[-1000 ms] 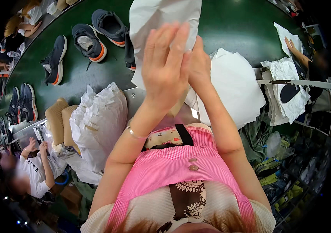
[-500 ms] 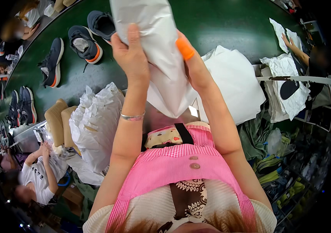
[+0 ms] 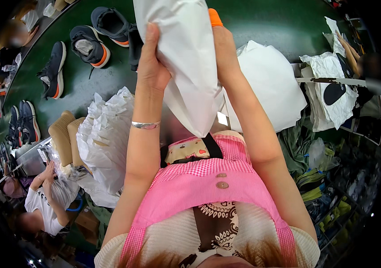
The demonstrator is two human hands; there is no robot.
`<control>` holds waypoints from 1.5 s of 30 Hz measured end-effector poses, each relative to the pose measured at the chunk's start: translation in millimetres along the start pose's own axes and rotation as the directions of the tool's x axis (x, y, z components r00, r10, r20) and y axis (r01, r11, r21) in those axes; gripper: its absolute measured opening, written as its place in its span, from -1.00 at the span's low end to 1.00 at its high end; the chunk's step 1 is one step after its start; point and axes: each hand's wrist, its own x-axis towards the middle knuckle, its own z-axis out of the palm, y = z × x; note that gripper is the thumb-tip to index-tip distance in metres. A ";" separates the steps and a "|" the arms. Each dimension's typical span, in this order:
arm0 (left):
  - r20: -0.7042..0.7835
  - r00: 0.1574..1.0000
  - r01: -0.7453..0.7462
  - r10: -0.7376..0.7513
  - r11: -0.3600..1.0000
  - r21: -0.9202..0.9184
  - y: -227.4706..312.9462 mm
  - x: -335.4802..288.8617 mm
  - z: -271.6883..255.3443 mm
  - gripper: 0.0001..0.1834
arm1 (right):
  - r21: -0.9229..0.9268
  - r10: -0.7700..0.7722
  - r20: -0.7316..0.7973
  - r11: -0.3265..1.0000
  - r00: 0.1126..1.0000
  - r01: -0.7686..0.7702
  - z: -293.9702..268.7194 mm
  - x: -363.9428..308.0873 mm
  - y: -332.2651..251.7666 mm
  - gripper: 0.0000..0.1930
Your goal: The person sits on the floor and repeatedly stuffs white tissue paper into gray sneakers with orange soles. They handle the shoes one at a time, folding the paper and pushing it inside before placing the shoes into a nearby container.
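A folded white paper sheet (image 3: 183,58) hangs in front of me above the green table, its pointed lower end over my apron. My left hand (image 3: 154,62) grips its left side, thumb lying on the front face. On the other side my right hand (image 3: 224,47) holds the paper's edge, an orange cover on one digit; its other fingers are mostly hidden behind the sheet. Whether anything lies inside the folds I cannot tell. Past my left hand are dark sneakers with orange and white soles, among them a laced sneaker (image 3: 90,47) and another sneaker (image 3: 110,24).
At right lies a stack of white sheets (image 3: 268,89). Crumpled white paper pieces (image 3: 105,138) bunch at left beside tan shaped inserts (image 3: 61,136). More sneakers (image 3: 30,123) stand farther left. A metal rail (image 3: 333,81) crosses at right near a co-worker's hand (image 3: 349,51). Another person (image 3: 47,201) sits lower left.
The paper has swung slightly to the right in my hands, and my right hand has moved up along its edge. Another dark shoe now shows beside my left hand.
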 end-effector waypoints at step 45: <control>0.050 0.871 -0.486 0.488 0.844 0.228 -5.5 -30.0 29.8 -0.44 | 0.711 0.243 0.254 0.610 0.936 -0.351 -9.8 -13.9 26.9 -0.63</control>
